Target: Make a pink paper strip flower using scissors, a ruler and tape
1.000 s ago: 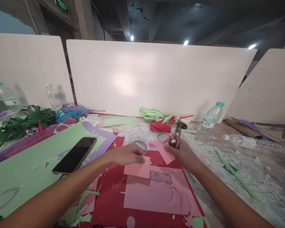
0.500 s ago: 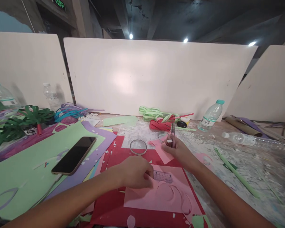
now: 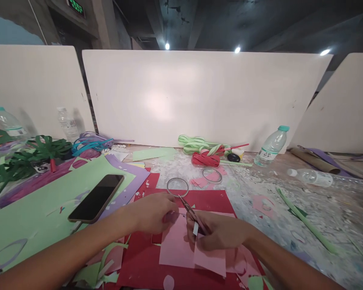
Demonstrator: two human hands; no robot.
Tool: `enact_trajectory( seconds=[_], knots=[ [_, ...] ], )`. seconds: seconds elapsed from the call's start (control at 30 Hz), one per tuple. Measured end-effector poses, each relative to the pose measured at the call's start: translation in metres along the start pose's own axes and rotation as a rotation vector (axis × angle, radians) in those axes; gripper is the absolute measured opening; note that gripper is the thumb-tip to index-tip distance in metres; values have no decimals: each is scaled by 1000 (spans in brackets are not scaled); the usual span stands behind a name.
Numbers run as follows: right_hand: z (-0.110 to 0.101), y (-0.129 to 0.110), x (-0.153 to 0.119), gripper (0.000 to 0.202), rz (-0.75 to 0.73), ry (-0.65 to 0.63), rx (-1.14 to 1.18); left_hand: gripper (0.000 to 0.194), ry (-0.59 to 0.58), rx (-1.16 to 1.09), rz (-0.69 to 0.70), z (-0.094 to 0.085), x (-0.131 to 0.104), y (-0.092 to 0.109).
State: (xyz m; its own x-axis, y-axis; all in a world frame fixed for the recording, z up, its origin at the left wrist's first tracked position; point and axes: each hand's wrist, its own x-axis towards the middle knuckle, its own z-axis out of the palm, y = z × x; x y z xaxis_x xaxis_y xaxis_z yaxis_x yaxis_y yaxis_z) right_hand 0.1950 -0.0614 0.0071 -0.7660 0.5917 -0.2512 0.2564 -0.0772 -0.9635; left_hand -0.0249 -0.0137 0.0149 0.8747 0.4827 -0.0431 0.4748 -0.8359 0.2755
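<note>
My right hand [image 3: 213, 231] is closed around a pair of scissors [image 3: 189, 207], whose blades point up and left. A small piece of pink paper [image 3: 211, 259] hangs beneath that hand, and a white scrap [image 3: 195, 228] shows by the scissors. Just left of the blades is my left hand [image 3: 157, 211], its fingers curled; what they hold, if anything, is hidden. Below both hands a larger pink sheet [image 3: 172, 251] lies on red paper [image 3: 145, 257]. One metal ring [image 3: 177, 187] sits above the left hand, a second ring [image 3: 212, 175] further right.
A phone [image 3: 97, 198] rests on green paper [image 3: 27, 213] at the left. Green ribbon [image 3: 193, 143] and red ribbon [image 3: 205, 159] lie near the white board [image 3: 199, 96]. An upright bottle [image 3: 272, 146] and a lying bottle [image 3: 314, 177] are at the right.
My right hand has come down and left with the scissors and pink piece, over the pink sheet. My left hand has shifted left and slightly up. The clear ruler is no longer clearly visible.
</note>
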Motion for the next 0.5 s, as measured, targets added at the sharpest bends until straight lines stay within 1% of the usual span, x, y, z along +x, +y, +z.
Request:
enact_trajectory(
  seconds=[0.13,0.23,0.3,0.4,0.5],
  knots=[
    [-1,-5,-2,24,1,-36,-12,11,-16,120,9,6,6,5],
    [0,-9,-4,20,9,-24,-60,11,-64,262,-8,5,8,13],
    [1,-12,-4,19,5,-19,-82,12,-88,309,-19,4,8,16],
    [2,-12,-4,19,-16,-36,-81,13,-69,304,-51,5,8,13],
    [0,-8,-4,21,-9,-38,-63,18,9,249,-110,6,7,5]
  ],
)
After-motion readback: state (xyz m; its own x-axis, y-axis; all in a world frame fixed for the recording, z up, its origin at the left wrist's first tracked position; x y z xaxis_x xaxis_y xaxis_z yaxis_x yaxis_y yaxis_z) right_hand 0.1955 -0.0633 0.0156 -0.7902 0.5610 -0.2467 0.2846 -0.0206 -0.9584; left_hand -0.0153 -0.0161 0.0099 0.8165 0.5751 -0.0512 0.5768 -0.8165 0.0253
